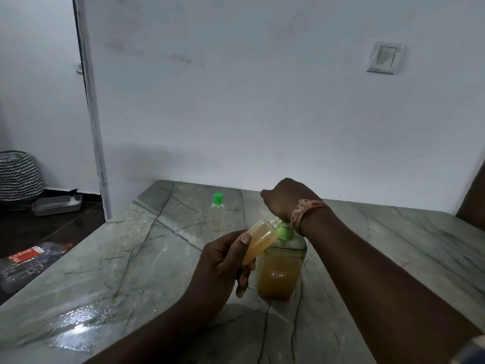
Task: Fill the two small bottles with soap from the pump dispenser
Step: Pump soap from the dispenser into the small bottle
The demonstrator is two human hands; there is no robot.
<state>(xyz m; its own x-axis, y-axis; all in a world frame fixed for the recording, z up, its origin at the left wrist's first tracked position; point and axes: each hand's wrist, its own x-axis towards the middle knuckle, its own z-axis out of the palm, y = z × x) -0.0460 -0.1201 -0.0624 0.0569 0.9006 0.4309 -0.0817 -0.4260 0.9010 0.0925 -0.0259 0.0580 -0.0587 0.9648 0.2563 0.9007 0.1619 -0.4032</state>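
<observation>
Soap, amber in colour, fills most of the pump dispenser (280,269) standing on the marble table (126,261). The left hand (223,269) grasps a small bottle (259,240), tilted with its mouth up against the dispenser's green pump (283,232); it already holds amber liquid. The right hand (286,198) rests bent over the pump top, though whether its fingers are clenched cannot be told. The second small bottle (216,212), clear and green-capped, stands upright farther back, apart from both hands.
</observation>
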